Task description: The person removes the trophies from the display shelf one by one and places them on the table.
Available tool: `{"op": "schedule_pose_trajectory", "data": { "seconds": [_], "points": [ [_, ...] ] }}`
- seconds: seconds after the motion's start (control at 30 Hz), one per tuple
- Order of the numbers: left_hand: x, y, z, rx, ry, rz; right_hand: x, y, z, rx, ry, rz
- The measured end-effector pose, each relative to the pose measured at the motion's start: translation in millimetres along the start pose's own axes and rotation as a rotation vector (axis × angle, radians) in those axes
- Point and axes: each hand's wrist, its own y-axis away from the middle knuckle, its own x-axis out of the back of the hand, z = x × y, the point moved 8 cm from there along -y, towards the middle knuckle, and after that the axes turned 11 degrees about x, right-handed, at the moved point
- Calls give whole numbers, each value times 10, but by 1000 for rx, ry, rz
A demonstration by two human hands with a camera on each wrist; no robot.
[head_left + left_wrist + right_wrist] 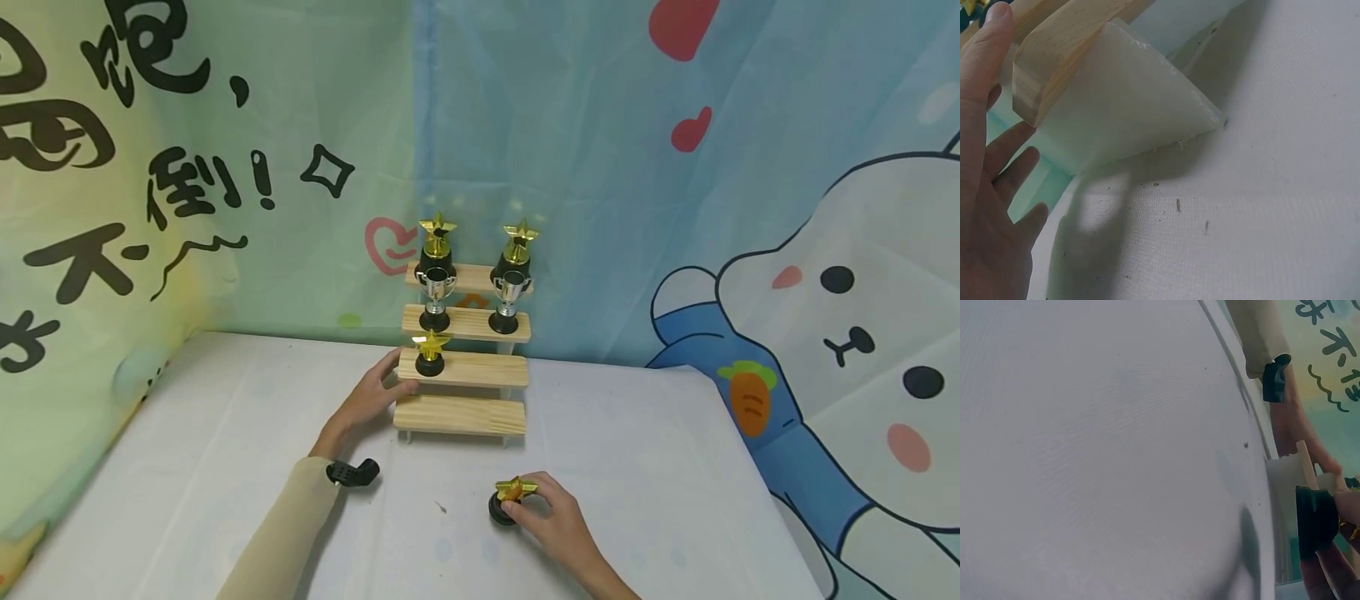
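Observation:
A small gold star trophy [516,488] with a round black base is pinched between the thumb and fingers of my right hand [557,518], over the white table in front of the shelf. Its dark base [1316,520] shows at the right edge of the right wrist view. At the left end of a four-step wooden display shelf [480,371] is my left hand [370,398], its thumb by the step's edge and its relaxed, spread fingers [1017,170] beside the end. Another small star trophy [430,356] stands on the second step up, near that hand.
Two silver cups [437,296] stand on the third step, and two larger gold star trophies [437,243] on the top one. The lowest step [459,415] shows bare wood. Behind the white-covered table [637,467] hangs a printed cloth [570,167].

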Motion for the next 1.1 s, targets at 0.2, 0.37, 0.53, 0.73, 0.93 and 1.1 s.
{"op": "schedule_pose_trajectory", "data": {
  "seconds": [0.2,0.37,0.53,0.73,0.93,1.1],
  "points": [
    [0,-4,-45,25,-9,-8,-63,4,87,-35,21,-20],
    [-2,-7,-52,31,-7,-7,-102,18,133,-46,42,-16],
    [3,-2,-19,19,-4,-5,-133,32,147,-20,47,-27],
    [10,4,-10,15,6,1,-149,32,157,7,47,-38],
    [4,1,-23,21,20,-5,-176,37,205,4,43,-57],
    [-7,-136,-223,10,23,11,-194,43,229,4,30,-65]
  ]
}}
